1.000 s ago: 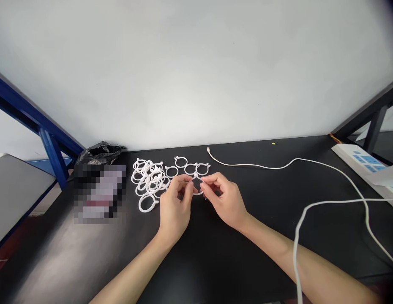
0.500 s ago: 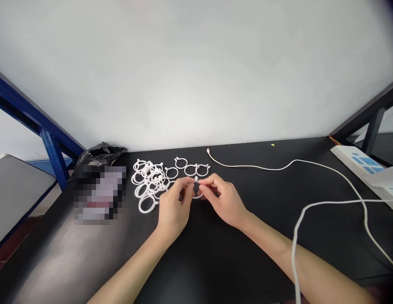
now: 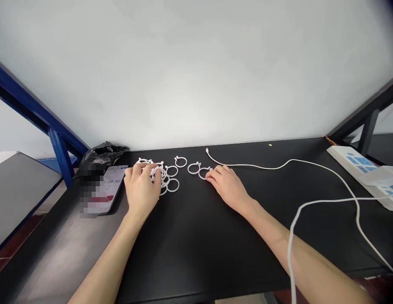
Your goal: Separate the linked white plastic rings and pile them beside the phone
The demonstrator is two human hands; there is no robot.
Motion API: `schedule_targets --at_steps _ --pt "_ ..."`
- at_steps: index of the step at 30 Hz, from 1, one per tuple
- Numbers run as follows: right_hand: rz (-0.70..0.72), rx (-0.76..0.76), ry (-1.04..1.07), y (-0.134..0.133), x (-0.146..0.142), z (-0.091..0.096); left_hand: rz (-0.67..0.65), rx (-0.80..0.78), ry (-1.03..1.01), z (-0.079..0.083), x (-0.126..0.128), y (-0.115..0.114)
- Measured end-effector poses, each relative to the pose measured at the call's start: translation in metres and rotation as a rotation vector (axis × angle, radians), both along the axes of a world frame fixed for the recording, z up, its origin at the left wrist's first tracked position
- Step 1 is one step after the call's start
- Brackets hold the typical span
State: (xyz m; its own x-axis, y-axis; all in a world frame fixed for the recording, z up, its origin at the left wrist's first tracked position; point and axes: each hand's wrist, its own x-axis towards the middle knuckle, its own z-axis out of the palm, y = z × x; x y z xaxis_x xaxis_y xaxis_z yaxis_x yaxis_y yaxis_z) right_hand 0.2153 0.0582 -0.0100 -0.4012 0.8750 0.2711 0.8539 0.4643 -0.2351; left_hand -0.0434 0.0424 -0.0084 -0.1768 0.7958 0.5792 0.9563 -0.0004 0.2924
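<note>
My left hand (image 3: 140,188) is over the pile of white plastic curtain rings (image 3: 163,185) at left of centre. Its fingers are curled but apart, with the thumb among the rings; part of the pile is hidden beneath it. To the right, my right hand (image 3: 230,185) pinches the edge of a white curtain ring (image 3: 200,174) lying on the black table. Just left of that one lies another curtain ring (image 3: 193,173). Farther back a single curtain ring (image 3: 181,166) rests apart, its small knobbed ends facing left.
A phone (image 3: 112,190), partly blurred out, and a crumpled black plastic bag (image 3: 103,154) are at the left. A white cable (image 3: 266,169) runs across the black table (image 3: 184,253). A white power strip (image 3: 358,169) sits at the right. A second loop of cable crosses over my right forearm.
My hands have parted from around one ring at the centre. The left went left to the pile; the right moved slightly right and back to a ring on the table.
</note>
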Motion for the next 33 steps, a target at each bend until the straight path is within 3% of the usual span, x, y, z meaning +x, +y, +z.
schedule_targets --at_steps 3,5,8,11,14,19,25,28,33 --pt "-0.010 0.039 0.039 -0.002 0.005 0.004 -0.045 0.071 0.010 0.004 0.014 -0.007" --pt "0.028 0.074 0.097 -0.005 0.006 0.007 -0.171 0.075 -0.038 0.009 0.027 -0.014" --pt "0.152 0.100 0.199 -0.012 0.002 0.013 -0.341 -0.053 -0.227 0.014 0.050 -0.026" --pt "0.287 0.100 0.272 -0.021 -0.005 0.017 -0.376 -0.251 -0.476 0.013 0.065 -0.033" --pt "0.339 0.102 0.353 -0.027 -0.011 0.017 -0.410 -0.326 -0.661 0.009 0.071 -0.034" --pt "0.261 0.056 0.548 -0.031 -0.017 0.014 -0.442 -0.324 -0.847 0.007 0.073 -0.038" --pt "0.038 -0.168 0.782 -0.036 -0.026 0.016 -0.433 -0.285 -0.849 0.008 0.077 -0.043" --pt "0.006 -0.287 0.835 -0.038 -0.029 0.015 -0.409 -0.263 -0.850 0.008 0.078 -0.042" --pt "-0.031 -0.324 0.946 -0.040 -0.032 0.012 -0.405 -0.268 -0.862 0.007 0.079 -0.040"
